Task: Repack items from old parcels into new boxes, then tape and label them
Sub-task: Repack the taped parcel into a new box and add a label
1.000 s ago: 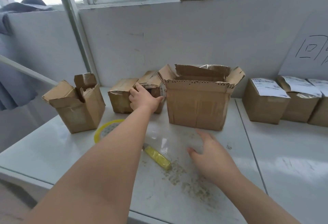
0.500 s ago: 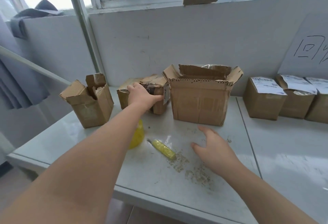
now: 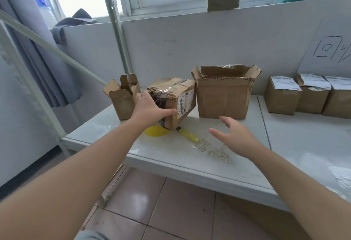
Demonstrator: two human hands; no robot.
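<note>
Compared with one second ago, the taped parcel [image 3: 171, 100] no longer sits back near the wall: it is further forward and tilted, with its labelled end facing right. Our left hand [image 3: 150, 108] grips the parcel at its near left end, with the thumb laid across the front face and the fingers curled over the top edge. The parcel's lower corner is over the yellow tape roll [image 3: 154, 131], which it partly hides; we cannot tell whether the two touch. Our right hand [image 3: 236, 138] hovers above the table [image 3: 171, 158], fingers spread and relaxed, holding nothing. A yellow cutter [image 3: 188, 135] lies on the table between the two hands, beside a scatter of crumbs [image 3: 214, 151]. The large open box [image 3: 224, 97] stands just right of the parcel, flaps raised. A small open box [image 3: 123, 100] stands just left of the left hand. Three labelled boxes [image 3: 283, 96] stand in a row well apart to the right.
</note>
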